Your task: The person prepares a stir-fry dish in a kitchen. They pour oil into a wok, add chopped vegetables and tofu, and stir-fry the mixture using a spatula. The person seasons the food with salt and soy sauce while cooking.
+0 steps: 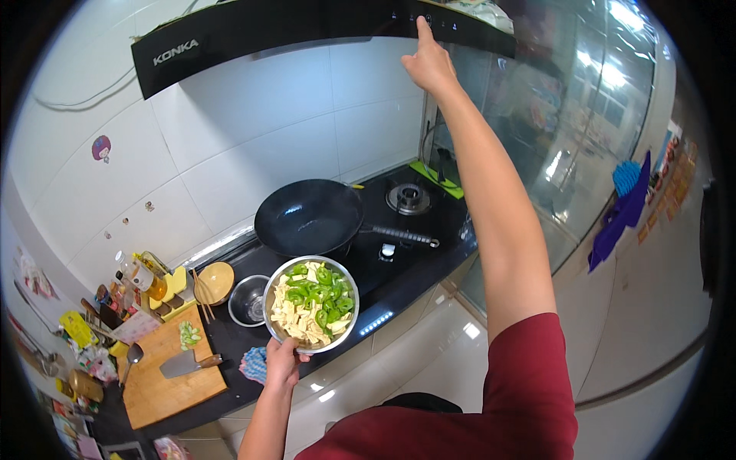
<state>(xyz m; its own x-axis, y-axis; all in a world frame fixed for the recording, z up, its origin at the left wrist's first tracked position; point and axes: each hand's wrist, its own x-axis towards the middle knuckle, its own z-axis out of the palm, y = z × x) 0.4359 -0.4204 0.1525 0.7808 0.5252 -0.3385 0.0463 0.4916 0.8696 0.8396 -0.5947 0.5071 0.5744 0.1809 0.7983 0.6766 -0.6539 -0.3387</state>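
My left hand (283,363) grips the near rim of a metal bowl (354,313), held in front of the stove. Sliced green peppers (326,293) lie on the right and upper side of it, beside pale cut strips (301,320) that look like tofu skin. High at the upper right, my right hand (432,61) holds nothing; its index finger is stretched out to the control panel of the black range hood (307,27), the other fingers curled. Behind the bowl, a black wok (310,218) sits on the left burner with its handle pointing right.
Beside the bowl are an empty metal bowl (248,301) and a yellowish bowl (215,282) with chopsticks. A wooden cutting board (157,395) carries a cleaver (181,365), a ladle (135,353) and chopped green onion (188,335). Bottles (153,285) stand along the wall. A glass partition (567,130) rises at right.
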